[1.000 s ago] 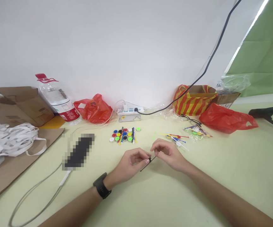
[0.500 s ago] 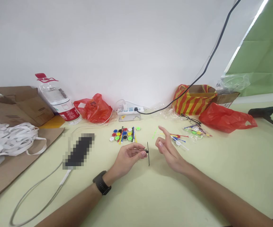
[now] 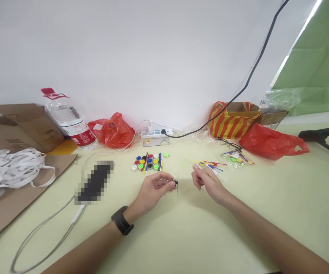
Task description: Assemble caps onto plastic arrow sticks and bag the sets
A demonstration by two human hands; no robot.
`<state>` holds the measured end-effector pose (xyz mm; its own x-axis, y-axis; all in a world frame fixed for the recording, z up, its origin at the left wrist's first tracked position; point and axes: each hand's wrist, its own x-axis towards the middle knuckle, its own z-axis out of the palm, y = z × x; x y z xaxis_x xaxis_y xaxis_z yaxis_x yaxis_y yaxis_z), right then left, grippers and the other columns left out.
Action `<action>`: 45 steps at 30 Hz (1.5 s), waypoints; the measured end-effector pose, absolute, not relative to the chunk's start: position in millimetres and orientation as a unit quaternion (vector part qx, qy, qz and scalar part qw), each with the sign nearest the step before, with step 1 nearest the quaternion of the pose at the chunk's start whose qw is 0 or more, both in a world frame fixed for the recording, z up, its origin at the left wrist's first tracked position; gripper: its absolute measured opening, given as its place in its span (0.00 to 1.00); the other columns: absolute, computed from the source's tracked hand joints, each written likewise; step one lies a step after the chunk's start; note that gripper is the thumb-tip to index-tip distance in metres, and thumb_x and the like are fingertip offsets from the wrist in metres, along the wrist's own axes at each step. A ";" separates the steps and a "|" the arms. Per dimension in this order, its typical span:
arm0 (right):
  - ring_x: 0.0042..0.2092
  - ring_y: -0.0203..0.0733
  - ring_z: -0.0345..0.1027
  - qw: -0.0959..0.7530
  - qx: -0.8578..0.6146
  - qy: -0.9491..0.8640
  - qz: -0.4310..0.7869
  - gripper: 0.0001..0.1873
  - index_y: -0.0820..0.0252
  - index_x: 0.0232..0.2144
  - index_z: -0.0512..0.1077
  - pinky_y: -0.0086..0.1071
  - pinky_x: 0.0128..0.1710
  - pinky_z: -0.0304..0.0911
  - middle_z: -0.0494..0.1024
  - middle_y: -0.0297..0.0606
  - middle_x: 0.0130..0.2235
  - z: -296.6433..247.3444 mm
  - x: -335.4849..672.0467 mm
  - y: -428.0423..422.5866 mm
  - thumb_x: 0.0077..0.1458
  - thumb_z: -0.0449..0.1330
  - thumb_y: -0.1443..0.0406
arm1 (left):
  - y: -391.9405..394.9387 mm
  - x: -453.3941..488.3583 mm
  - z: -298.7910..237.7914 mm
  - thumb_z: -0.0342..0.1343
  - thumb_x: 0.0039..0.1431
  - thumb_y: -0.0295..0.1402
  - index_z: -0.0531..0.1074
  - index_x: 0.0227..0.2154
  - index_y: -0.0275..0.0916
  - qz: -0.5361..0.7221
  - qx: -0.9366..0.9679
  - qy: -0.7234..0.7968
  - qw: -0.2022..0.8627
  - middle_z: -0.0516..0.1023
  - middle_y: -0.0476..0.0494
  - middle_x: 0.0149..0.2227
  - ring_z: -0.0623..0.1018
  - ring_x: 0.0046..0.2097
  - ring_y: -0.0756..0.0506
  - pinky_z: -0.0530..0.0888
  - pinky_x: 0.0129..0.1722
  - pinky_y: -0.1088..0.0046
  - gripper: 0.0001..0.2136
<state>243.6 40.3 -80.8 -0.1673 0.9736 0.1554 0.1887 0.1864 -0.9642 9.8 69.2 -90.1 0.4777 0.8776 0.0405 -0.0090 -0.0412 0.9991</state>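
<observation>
My left hand (image 3: 157, 188) wears a black wristband and pinches a small black part by its middle. Its thin blade (image 3: 177, 184) stands upright and looks faint and smeared, like a propeller in motion. To the right, apart from it, my right hand (image 3: 210, 182) is closed with its fingers curled in and nothing visible in it. Beyond my left hand lies a group of coloured round discs (image 3: 150, 161) with thin coloured sticks among them. Behind my right hand are loose red, yellow, blue and white pieces (image 3: 210, 164), partly covered by the hand.
At the back stand a power strip (image 3: 157, 131), a red plastic bag (image 3: 113, 131), a large bottle (image 3: 80, 131) and a striped bag (image 3: 227, 123). A clear packet of coloured parts (image 3: 237, 158) lies right. A pixelated dark object (image 3: 96, 182) with a cable lies left.
My right hand's extended index finger has curled in, and the hand has shifted slightly right. The black blade has gone from sharp to a faint blur. My left hand stays in place.
</observation>
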 end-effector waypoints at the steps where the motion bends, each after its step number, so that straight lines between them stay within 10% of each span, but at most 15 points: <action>1: 0.23 0.35 0.50 0.446 -0.463 -0.630 0.435 0.38 0.59 0.13 0.63 0.35 0.28 0.47 0.56 0.30 0.18 -80.6 242.8 40.1 0.70 0.46 0.46 | 69.2 9.8 -90.1 0.68 0.58 0.40 0.75 0.39 0.36 0.372 0.619 0.352 0.596 0.82 0.42 0.35 0.83 0.38 0.44 0.79 0.42 0.67 0.14; 10: 0.25 0.34 0.50 0.401 -0.435 -0.669 0.450 0.19 0.59 0.31 0.70 0.31 0.26 0.46 0.58 0.26 0.23 -92.0 235.9 41.0 0.65 0.59 0.50 | 69.0 9.6 -90.9 0.68 0.58 0.39 0.75 0.40 0.36 0.369 0.628 0.354 0.587 0.82 0.42 0.35 0.82 0.37 0.44 0.78 0.40 0.68 0.14; 37: 0.26 0.34 0.52 0.316 -0.406 -0.687 0.513 0.18 0.59 0.31 0.68 0.29 0.25 0.47 0.60 0.26 0.23 -87.3 237.1 38.1 0.63 0.60 0.52 | 61.6 10.3 -87.9 0.69 0.55 0.43 0.80 0.39 0.38 0.330 0.757 0.365 0.431 0.79 0.46 0.32 0.73 0.33 0.48 0.69 0.33 0.73 0.15; 45: 0.27 0.37 0.60 0.249 -0.597 -0.744 0.168 0.07 0.56 0.26 0.66 0.31 0.28 0.47 0.67 0.29 0.23 -75.6 264.2 47.1 0.54 0.60 0.65 | 62.8 10.4 -95.9 0.66 0.57 0.40 0.78 0.42 0.39 0.316 0.764 0.373 0.420 0.76 0.47 0.33 0.66 0.28 0.51 0.64 0.26 0.76 0.13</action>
<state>264.2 47.1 -75.6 -0.1639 0.9716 0.1704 0.8047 0.2317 -0.5466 10.4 62.8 -95.9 0.5210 0.8365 0.1699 0.3047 -0.3683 0.8784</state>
